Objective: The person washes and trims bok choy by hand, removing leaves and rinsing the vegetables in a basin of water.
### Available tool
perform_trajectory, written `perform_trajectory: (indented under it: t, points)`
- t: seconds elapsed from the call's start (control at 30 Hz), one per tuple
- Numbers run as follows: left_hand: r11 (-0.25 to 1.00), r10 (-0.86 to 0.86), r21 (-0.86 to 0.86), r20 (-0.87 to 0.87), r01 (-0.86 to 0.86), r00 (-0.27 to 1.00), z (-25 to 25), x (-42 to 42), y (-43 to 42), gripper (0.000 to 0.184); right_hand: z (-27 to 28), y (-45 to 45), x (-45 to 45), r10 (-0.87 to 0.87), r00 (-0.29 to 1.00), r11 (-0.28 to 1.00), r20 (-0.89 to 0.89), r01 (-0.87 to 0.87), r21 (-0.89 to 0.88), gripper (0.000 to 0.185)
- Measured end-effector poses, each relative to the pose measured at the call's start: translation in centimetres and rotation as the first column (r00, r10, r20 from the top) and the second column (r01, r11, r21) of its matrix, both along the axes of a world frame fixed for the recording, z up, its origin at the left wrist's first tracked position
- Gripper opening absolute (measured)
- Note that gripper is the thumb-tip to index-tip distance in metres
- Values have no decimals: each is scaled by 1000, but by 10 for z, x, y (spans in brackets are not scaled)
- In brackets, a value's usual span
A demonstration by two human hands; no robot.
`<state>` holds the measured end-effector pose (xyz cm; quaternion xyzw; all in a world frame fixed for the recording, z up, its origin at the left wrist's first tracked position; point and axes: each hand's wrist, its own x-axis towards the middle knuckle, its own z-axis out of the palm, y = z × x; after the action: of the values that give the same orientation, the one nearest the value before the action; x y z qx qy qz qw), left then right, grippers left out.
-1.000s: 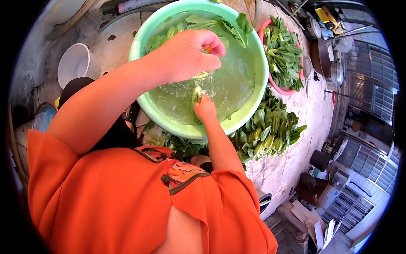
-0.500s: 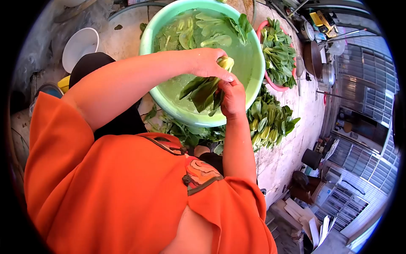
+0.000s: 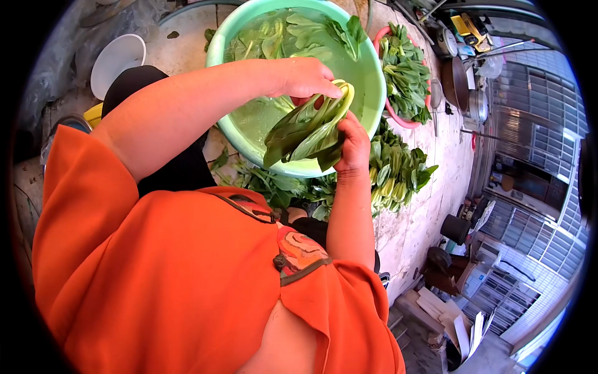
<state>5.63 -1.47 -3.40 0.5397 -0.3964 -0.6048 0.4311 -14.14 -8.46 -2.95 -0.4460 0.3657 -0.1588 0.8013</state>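
- Left hand (image 3: 309, 78) pinches bok choy (image 3: 305, 131) base, right hand (image 3: 354, 148) closes on leafy side, above green basin (image 3: 215, 53); wet stalks could slip.
- Pulling too hard might snap outer stalks.
- Leaves hang by near rim; runoff could drip onto floor greens (image 3: 398, 174) beside.

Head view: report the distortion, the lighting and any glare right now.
Head view: wide-angle bending, with black corners and gridded windows curving at the right edge; head view: the floor right of the green basin looks pale and washed out; head view: small glints on the held bok choy, its leaves still readable.
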Motion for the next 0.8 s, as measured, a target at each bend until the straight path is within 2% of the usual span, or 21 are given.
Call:
perform_trajectory:
  t: [0.1,0.2,0.3,0.5,0.57,0.63,0.7,0.73,0.8]
  points:
    - [998,-53,-15,68,54,996,12,4,5,38,-7,-5,-6,-2,998,995,67,-4,95,47]
    - [1000,-22,15,94,20,995,18,4,7,35,-11,-7,-10,-14,1000,996,15,13,85,48]
    - [997,-46,66,69,41,997,17,3,6,35,-14,-5,-8,-28,1000,995,-10,29,92,47]
    - [989,41,143,-41,-35,998,6,-10,4,45,-11,4,2,-78,996,990,31,74,116,41]
    - [987,104,131,-119,-88,987,4,-16,5,52,-20,2,7,-141,989,989,-35,143,42,34]
    - [987,80,144,-76,-68,994,-5,-21,-1,58,-17,11,19,-216,973,975,-76,211,-73,27]
    - [991,39,113,311,-77,950,-12,-26,-4,64,-12,20,28,-245,966,958,-79,229,-175,26]
    - [985,75,141,194,-104,978,-14,-26,-3,64,-14,19,28,-245,966,958,-79,229,-172,26]
    - [978,113,159,139,-135,984,-15,-23,-2,61,-17,17,27,-139,987,966,-76,119,-228,34]
